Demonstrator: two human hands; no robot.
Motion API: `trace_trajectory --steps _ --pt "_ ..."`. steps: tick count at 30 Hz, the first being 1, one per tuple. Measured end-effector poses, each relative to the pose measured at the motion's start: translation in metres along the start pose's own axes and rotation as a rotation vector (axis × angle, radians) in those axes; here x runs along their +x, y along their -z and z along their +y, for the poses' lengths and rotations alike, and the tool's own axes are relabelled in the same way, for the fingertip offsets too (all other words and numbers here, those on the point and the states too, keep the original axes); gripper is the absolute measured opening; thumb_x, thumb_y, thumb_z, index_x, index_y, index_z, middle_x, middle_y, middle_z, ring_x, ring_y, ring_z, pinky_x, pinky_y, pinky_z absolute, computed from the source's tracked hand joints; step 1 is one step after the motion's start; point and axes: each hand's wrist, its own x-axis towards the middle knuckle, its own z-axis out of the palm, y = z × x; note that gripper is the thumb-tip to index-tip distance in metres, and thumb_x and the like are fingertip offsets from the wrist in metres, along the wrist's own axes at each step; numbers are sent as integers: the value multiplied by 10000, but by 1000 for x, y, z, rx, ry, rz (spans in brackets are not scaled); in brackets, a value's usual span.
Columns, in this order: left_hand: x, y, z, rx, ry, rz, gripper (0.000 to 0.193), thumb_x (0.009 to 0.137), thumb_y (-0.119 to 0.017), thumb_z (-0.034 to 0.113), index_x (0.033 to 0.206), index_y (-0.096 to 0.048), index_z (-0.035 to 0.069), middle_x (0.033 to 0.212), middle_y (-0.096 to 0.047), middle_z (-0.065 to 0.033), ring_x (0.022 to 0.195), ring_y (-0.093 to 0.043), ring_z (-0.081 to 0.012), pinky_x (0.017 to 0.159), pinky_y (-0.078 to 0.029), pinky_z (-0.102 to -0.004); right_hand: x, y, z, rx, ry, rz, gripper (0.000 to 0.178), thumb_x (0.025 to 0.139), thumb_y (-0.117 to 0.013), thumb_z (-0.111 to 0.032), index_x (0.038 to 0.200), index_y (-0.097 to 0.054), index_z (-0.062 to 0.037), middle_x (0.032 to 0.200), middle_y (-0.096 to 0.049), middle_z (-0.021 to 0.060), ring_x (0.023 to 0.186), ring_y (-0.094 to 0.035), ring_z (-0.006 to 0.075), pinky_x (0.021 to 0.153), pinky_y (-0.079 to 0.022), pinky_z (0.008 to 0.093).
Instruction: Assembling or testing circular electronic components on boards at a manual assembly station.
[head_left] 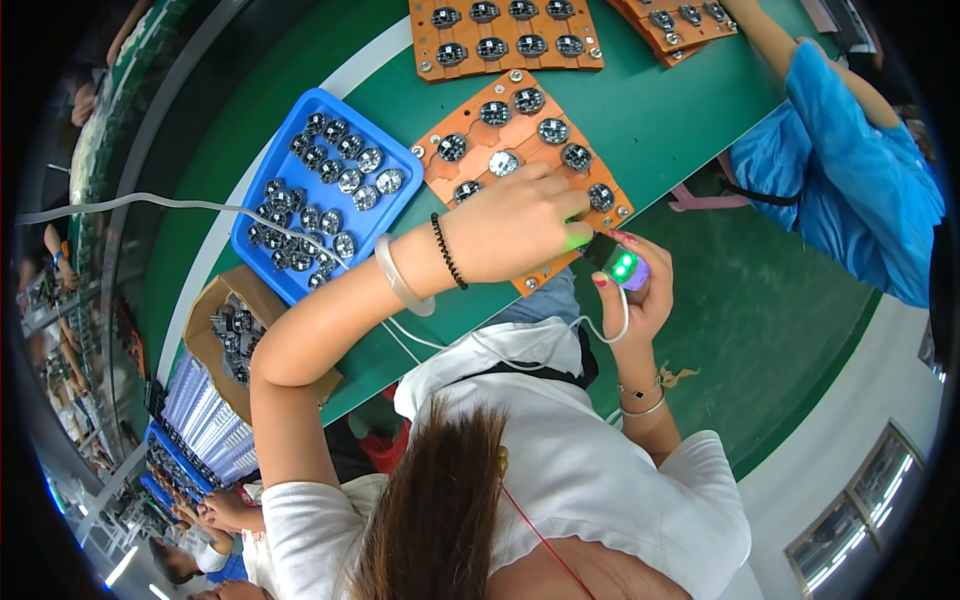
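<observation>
A: How far along do we call it?
B: Partway, we judge. On the orange tray (438, 185) we make out eight round circuit boards (553, 131) seated; the left hand (530, 220) covers part of it, so we give no total. One board near the middle looks paler; we can't say why.
A: Done versus left?
B: Those seats are filled. Nothing marks a finished board from an unfinished one, so we don't split them. The blue bin (385, 217) and cardboard box (203, 335) hold loose round pieces (369, 160); plenty remains, we'd guess. A second orange tray (468, 32) beyond is loaded too, status unclear.
A: Grip?
B: Right hand (650, 295) is clamped on a small purple-and-black module (622, 267), thumb on one side, index finger on the other. Green lights on, white cable (626, 311) beside it.
A: Module against grip?
B: At the right fingertips, just by the tray's near-right edge. Purple end toward the palm, dark end toward the left hand.
A: And the left?
B: Fingers curled over the tray, tips near the dark end, green glow on them. Touching or pinching anything? We can't tell; the undersides are hidden.
</observation>
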Motion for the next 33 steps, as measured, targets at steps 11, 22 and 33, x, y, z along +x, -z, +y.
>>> trace_trajectory --steps 11,22,33 --pt "21 -3 -8 141 -108 170 80 675 -613 157 743 -619 115 746 -565 33 839 -505 -136 722 -358 -265 -1 16 11 174 -152 301 410 817 -627 -148 1137 -435 21 1070 -535 146 1000 -546 231 898 -420 344" --pt "46 -14 -23 -7 -37 -50 301 713 -611 68 990 -494 95 794 -573 -37 761 -565 -203 767 -399 -310 10 21 11 57 -98 197 375 794 -635 -60 1114 -460 25 1070 -515 126 997 -540 211 889 -421 314" --pt "41 -1 -8 -128 5 57 344 712 -667 98 1011 -497 100 827 -594 -44 792 -589 -213 773 -428 -332 14 15 6 67 -67 172 356 802 -631 -92 1096 -463 19 1044 -511 130 1003 -535 229 895 -416 341"
